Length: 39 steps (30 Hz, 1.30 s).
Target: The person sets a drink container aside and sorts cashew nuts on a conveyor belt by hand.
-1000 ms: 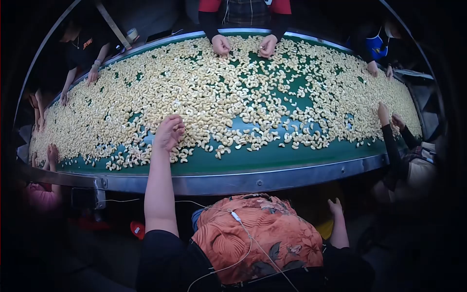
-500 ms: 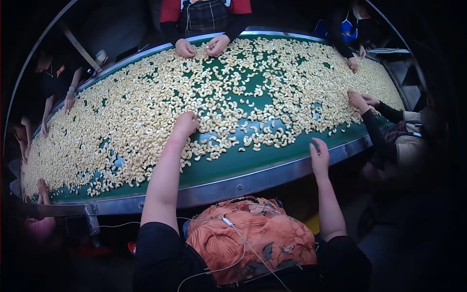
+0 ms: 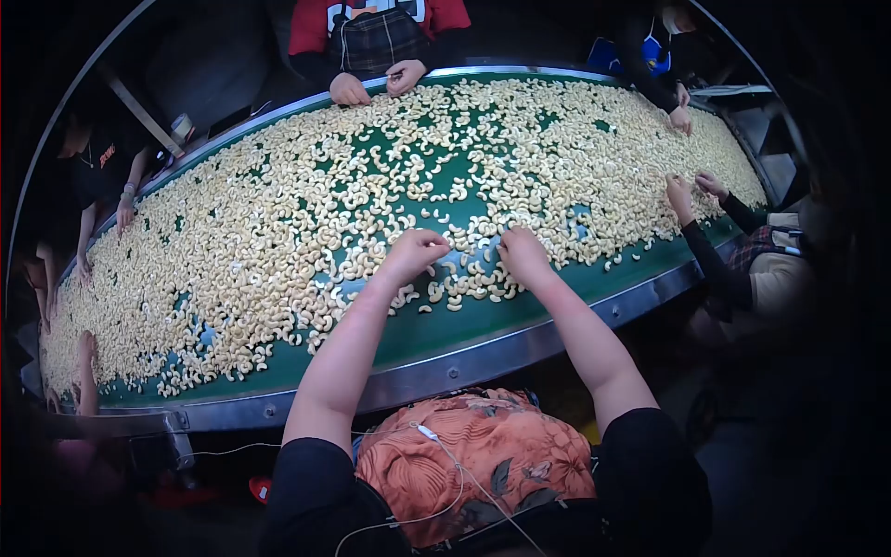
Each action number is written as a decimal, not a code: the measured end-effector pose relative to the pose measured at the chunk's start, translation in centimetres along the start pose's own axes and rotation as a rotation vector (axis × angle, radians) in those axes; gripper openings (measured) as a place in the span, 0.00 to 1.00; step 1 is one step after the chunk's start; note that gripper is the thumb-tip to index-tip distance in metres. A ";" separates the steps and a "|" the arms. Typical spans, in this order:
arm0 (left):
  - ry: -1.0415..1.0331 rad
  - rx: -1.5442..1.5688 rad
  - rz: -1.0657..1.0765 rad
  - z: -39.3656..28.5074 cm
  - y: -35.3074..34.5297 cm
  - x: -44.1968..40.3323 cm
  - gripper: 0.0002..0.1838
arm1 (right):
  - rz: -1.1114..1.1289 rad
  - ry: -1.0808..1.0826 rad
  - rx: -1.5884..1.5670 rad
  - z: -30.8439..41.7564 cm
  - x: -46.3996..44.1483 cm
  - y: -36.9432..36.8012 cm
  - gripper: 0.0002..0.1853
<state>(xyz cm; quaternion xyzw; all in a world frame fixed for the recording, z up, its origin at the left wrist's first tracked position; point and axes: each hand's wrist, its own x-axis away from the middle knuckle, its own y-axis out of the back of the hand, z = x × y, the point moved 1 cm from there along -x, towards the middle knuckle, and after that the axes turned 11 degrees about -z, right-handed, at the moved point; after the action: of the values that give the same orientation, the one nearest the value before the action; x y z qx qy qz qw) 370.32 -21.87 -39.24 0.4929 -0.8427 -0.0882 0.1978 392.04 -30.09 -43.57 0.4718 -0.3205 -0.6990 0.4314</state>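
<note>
Reaching with both arms over a broad, curving green sorting belt (image 3: 445, 325), a person brings the right hand (image 3: 525, 254) in among pale, crescent-shaped cashew kernels (image 3: 241, 269); half a second earlier that hand was raised by the belt's near rim with its fingers apart, and a second ago it hung down on the near side, off the belt. The left hand (image 3: 414, 255), over the kernels in both earlier views, now sits close to the right, a thin scatter of kernels between them on the near half of the belt. Fingers on both hands are bent inward, thumbs drawn close; whether either grips a kernel cannot be told. Smooth and cream-coloured, the kernels lie in a dense, pebbly layer toward the belt's left and right ends, breaking near its middle into patches of slick green surface with a bluish sheen. A bolted, dull-grey metal rail (image 3: 501, 360) edges the belt's near side. Across the belt, a co-worker in red sleeves (image 3: 311, 32) and a dark plaid apron (image 3: 379, 42) keeps both hands at the far edge, while other workers' hands reach in at both ends. Before the belt's near side, orange cloth printed with leaves and flowers (image 3: 473, 455) carries a thin, pale cord (image 3: 426, 433).
</note>
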 end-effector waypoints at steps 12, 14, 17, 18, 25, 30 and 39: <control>-0.295 -0.491 -0.067 1.2 -6.3 -3.0 0.06 | 0.182 -0.697 -0.889 -7.0 0.3 2.5 0.07; 0.046 0.024 0.021 0.6 -4.9 -2.0 0.05 | 0.210 -0.595 -0.721 -7.0 -1.0 2.7 0.08; 0.259 0.733 0.013 1.5 -3.7 -1.1 0.03 | 0.188 -0.196 -0.453 -5.4 -1.2 2.6 0.07; 0.270 0.731 -0.003 0.9 -3.8 -0.8 0.03 | 0.242 -0.159 -0.396 -5.1 -1.2 2.0 0.09; 0.128 0.167 0.041 -0.7 -7.9 -1.7 0.09 | 0.238 -0.206 -0.577 -6.4 -0.1 1.0 0.11; -0.179 -0.271 0.035 -0.9 -9.3 -0.1 0.11 | 0.254 -0.703 -0.980 -10.4 -0.1 3.1 0.09; -0.038 -0.230 0.080 -1.2 -10.0 1.4 0.10 | 0.251 0.087 -0.404 -7.3 1.9 4.1 0.06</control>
<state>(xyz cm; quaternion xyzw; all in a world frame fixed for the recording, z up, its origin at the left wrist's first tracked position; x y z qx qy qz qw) 378.13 -28.03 -41.18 0.4314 -0.8495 -0.1855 0.2405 399.75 -33.79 -43.32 0.3622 -0.2113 -0.6689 0.6138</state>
